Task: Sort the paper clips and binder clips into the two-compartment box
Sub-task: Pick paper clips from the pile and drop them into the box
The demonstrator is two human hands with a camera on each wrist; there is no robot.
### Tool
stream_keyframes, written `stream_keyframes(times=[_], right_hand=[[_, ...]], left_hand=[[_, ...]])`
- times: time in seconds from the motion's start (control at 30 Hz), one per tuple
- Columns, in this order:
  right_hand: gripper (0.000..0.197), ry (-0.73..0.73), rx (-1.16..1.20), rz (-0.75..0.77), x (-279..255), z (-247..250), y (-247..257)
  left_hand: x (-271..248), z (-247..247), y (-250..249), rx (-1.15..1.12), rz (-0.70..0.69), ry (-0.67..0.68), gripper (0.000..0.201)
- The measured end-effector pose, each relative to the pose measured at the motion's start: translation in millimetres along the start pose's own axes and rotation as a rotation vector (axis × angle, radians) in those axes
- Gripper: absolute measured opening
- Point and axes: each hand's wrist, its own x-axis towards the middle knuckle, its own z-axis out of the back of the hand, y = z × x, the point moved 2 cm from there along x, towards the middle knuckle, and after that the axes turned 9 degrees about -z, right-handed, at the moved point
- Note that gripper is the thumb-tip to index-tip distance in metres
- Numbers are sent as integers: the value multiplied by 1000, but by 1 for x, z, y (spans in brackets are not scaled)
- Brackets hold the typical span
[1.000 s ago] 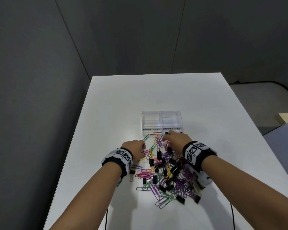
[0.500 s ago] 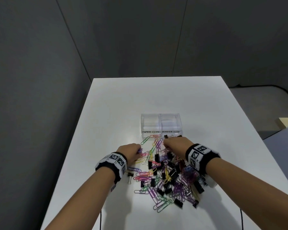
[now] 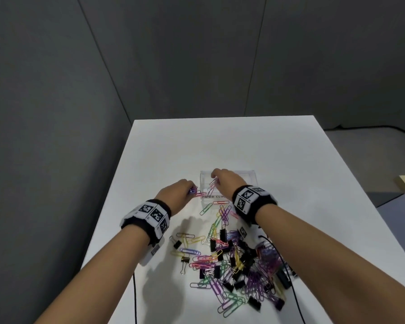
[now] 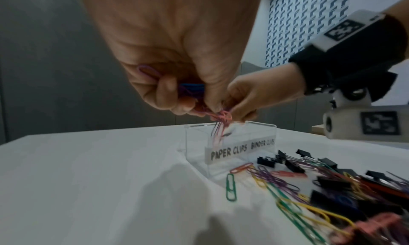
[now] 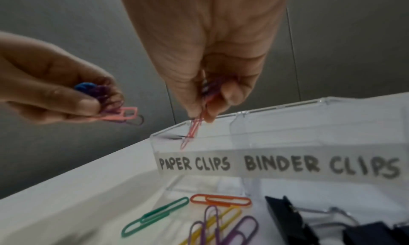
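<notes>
Landmark is the clear two-compartment box [image 3: 248,177] on the white table [image 3: 290,183]. On its near side lies the mixed pile [image 3: 234,260]: coloured paper clips and black binder clips, tangled and overlapping. Nearest the box front lie a green paper clip [image 5: 155,217] and an orange paper clip [image 5: 221,200], with a black binder clip [image 5: 285,215] just right of them.

The head view shows only the backs of my hands; the wrist views show the grips. My left hand [image 3: 178,195] is raised just left of the box's left front corner, fingers curled round a bunch of blue, purple and pink paper clips [image 5: 110,105], pink ends sticking out toward the box. My right hand [image 3: 225,181] hangs over the left compartment, fingertips pointing down, pinching a few pink and purple paper clips [image 5: 197,126] whose lower ends dip below the rim. The head view hides most of the front label under my right wrist; the right wrist view reads it in full: PAPER CLIPS [image 5: 194,163] on the left compartment, BINDER CLIPS [image 5: 321,164] on the right. Both wrists wear black bands with marker tags [image 3: 154,213]. Box floor contents too blurred to tell.
</notes>
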Motion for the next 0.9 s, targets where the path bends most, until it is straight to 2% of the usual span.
stream_keyframes(times=[0.1,0.2,0.33,0.5,0.63,0.77,0.9], right_hand=[[44,25,139,14,-3,1,-2],[33,-88,177,22,-16,9,-17],[19,-55,64,38,-45,4,-42],[19,33,-82,2,-65,-20,-65],[20,60,-120,12,-68,-34,-69],[20,13,-191,34,-65,-45,-63],[18,18,-262,2,-63,-54,-58]], left_hand=[[16,8,-1,46,5,-18,32],[36,9,-8,100,-23,-24,30],[62,1,-21,173,-78,41,28],[77,-9,-28,219,-130,112,29],[75,-6,-33,239,-166,125,35],[56,-6,-48,321,-298,-25,28],[31,-43,-49,306,-355,95,32]])
